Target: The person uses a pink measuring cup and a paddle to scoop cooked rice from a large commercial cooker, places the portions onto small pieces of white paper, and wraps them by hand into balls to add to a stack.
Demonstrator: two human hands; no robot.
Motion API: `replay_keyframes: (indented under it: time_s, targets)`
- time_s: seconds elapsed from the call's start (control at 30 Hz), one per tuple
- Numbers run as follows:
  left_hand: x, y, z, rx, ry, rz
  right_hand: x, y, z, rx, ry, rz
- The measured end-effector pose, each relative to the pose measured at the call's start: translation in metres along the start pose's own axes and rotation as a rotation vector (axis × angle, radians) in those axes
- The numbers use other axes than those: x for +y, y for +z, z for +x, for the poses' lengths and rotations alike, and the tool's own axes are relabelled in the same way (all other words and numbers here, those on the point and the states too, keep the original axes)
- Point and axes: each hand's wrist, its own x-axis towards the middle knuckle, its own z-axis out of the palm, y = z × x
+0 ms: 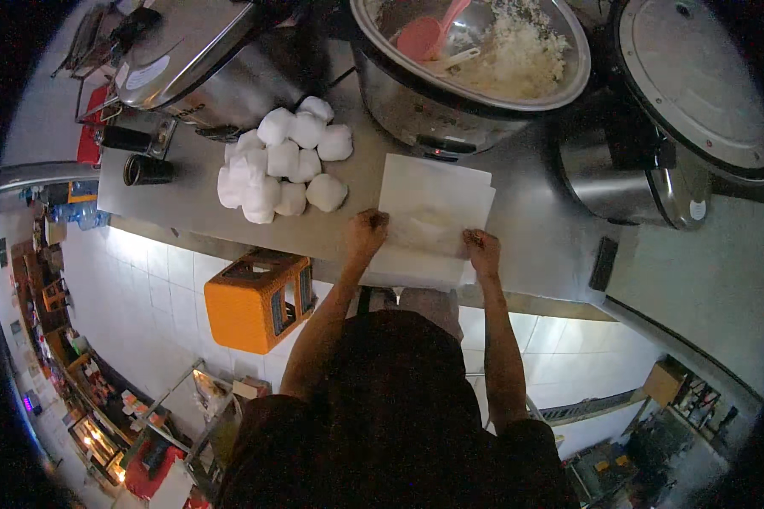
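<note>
Apart, 2 hands point(370, 229) point(482, 249) pinch flat white paper point(433, 191) by edges; rounded white bundles point(282, 159) clustered on metal counter point(530, 229).

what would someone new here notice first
Probably the heap of white rounded bundles on the metal counter, left of the white sheets held by the left hand and right hand. Next, the big pot at the top, holding a pink scoop and white grains, and the bright orange stool below the counter.
</note>
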Motion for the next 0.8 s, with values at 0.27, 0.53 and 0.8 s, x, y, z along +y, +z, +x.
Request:
replay_keyframes:
  time_s: [0.27,0.53,0.8]
  targets:
    - [0.004,0.013,-0.056,-0.203,0.38,0.338,-0.026,-0.027,0.005,0.09,0.036,0.165]
    - [0.01,0.036,-0.075,-0.239,0.753,0.635,-0.072,0.006,0.073,0.193,-0.487,-0.551]
    - [0.005,0.036,-0.077,-0.259,0.749,0.656,-0.096,-0.001,0.091,0.145,-0.734,-0.369]
